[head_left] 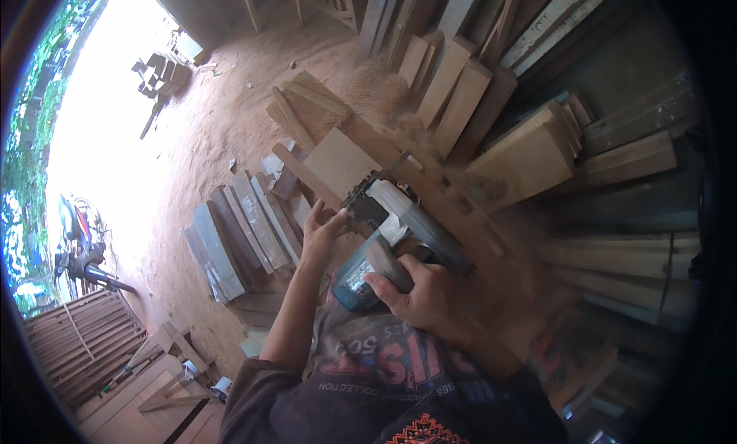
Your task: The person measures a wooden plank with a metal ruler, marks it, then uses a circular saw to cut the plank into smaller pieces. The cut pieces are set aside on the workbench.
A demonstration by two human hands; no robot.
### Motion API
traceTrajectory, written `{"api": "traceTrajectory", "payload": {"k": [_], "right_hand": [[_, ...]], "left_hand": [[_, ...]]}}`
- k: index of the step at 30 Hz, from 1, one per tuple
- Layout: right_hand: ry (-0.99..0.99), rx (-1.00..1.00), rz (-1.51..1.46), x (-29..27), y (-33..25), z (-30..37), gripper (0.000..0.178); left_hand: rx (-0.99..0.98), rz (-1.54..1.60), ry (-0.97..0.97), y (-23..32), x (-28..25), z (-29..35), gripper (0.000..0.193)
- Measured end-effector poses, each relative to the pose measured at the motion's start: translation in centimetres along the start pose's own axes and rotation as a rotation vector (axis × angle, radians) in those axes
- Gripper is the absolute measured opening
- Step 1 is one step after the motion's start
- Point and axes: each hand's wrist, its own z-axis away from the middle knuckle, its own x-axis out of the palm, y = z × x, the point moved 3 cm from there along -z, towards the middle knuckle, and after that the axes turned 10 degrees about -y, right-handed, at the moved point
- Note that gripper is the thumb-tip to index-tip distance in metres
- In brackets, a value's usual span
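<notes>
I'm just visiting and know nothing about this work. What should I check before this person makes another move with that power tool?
1. Tool held: ok. The bare right hand grips the teal-and-grey handheld power tool.
2. Other hand well clear: not ok. The bare left hand has its fingers close to the tool's front edge.
3. Gloves on: not ok. Both hands are bare.
4. Motor stopped: cannot tell from one still picture.
5. Pale, flat wooden board secured: cannot tell. No clamp shows on its visible part.
6. Surroundings uncluttered: not ok. Grey, weathered wooden planks lie close by on the left.
</notes>
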Motion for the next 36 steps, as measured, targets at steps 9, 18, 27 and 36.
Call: {"api": "traceTrajectory", "payload": {"k": [9, 18, 27, 36], "right_hand": [[-0.020, 0.001, -0.019, -0.3, -0.4, -0.4, 0.059], [0.006, 0.004, 0.029, -0.6, -1.6, -0.8, 0.058], [-0.050, 0.069, 0.028, -0.8, -2.5, -1.2, 0.049], [-0.024, 0.032, 0.039, -0.7, -3.2, -2.0, 0.056]], "left_hand": [[0.060, 0.006, -0.023, 0.8, 0.3, -0.2, 0.068], [0.018, 0.049, -0.024, 1.7, 0.2, -0.1, 0.070], [0.000, 0.043, -0.022, 1.6, -0.6, -0.6, 0.070], [0.018, 0.068, -0.037, 2.5, -1.1, -1.1, 0.068]]}}
